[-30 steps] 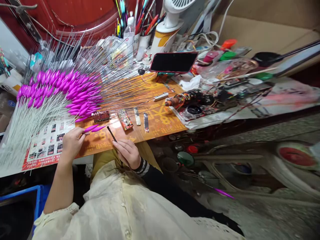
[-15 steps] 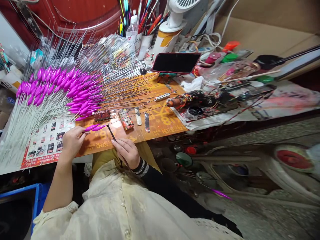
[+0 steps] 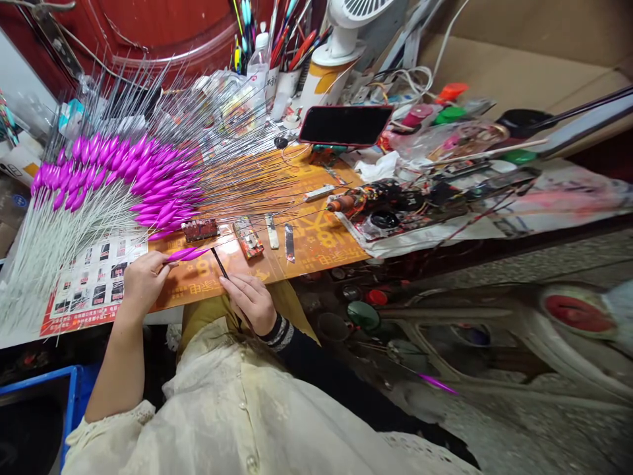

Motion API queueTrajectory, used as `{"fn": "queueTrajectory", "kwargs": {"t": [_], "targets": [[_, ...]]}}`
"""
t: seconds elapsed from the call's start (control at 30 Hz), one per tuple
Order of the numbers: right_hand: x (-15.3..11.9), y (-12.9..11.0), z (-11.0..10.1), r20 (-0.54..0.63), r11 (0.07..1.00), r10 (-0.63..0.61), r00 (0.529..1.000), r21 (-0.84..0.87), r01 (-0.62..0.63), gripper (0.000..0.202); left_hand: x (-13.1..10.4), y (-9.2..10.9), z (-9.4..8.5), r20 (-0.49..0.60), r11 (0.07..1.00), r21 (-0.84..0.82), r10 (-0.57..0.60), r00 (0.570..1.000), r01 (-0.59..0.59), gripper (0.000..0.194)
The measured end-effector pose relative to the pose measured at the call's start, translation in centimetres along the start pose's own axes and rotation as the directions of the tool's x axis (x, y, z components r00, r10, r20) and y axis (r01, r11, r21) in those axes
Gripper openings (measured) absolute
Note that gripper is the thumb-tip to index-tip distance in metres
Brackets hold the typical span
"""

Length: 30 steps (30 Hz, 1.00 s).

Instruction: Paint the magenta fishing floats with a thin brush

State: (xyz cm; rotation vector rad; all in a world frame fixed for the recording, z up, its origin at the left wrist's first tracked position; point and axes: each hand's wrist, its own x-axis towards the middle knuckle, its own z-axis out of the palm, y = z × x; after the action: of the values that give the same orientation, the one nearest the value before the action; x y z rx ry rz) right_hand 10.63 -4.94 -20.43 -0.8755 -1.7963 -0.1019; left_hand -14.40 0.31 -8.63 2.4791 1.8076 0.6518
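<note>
My left hand [image 3: 144, 280] pinches the pale end of a magenta fishing float [image 3: 188, 254] over the table's front edge. The body lies level and points right; two magenta shapes show close together, and I cannot tell whether both are held. In my right hand [image 3: 252, 302] is a slim black stick [image 3: 218, 262], brush-like, gripped between thumb and fingers. Its upper end meets or nearly meets the float's tapered right end. Left of both hands spreads a big bunch of magenta floats [image 3: 148, 175] with pale stems and dark thin rods.
Just beyond my hands lie a dark red block [image 3: 202, 229], a paint-stained box [image 3: 248, 237] and two small strips [image 3: 271, 231]. A phone [image 3: 346, 125] leans behind them. Paint-stained tools [image 3: 386, 198] crowd the right side. A blue crate [image 3: 74, 402] stands low at left.
The view has shifted very slightly. Both hands keep their hold, and the float and the black stick stay nearly where they were.
</note>
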Motion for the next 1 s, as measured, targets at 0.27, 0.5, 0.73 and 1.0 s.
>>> {"fn": "queueTrajectory", "kwargs": {"t": [0.27, 0.5, 0.73, 1.0], "targets": [[-0.3, 0.1, 0.3, -0.015, 1.0, 0.015, 1.0, 0.017, -0.015, 0.057, 0.4, 0.0, 0.2, -0.001, 0.998, 0.013, 0.061, 0.998, -0.061, 0.018], [-0.3, 0.4, -0.4, -0.034, 0.996, -0.037, 0.999, 0.079, 0.04, 0.057, 0.7, 0.2, 0.2, -0.016, 0.987, 0.029, 0.161, 0.987, -0.16, 0.022], [-0.4, 0.7, -0.9, -0.028, 0.987, -0.086, 0.996, 0.136, 0.089, 0.061, 1.4, -1.1, -3.3, -0.172, 0.974, 0.124, 0.212, 0.962, -0.192, 0.03], [-0.1, 0.6, -0.9, -0.034, 0.984, -0.103, 0.994, 0.14, 0.107, 0.063, 4.1, -4.4, -3.9, -0.28, 0.968, 0.25, 0.089, 0.956, -0.016, 0.039]]}}
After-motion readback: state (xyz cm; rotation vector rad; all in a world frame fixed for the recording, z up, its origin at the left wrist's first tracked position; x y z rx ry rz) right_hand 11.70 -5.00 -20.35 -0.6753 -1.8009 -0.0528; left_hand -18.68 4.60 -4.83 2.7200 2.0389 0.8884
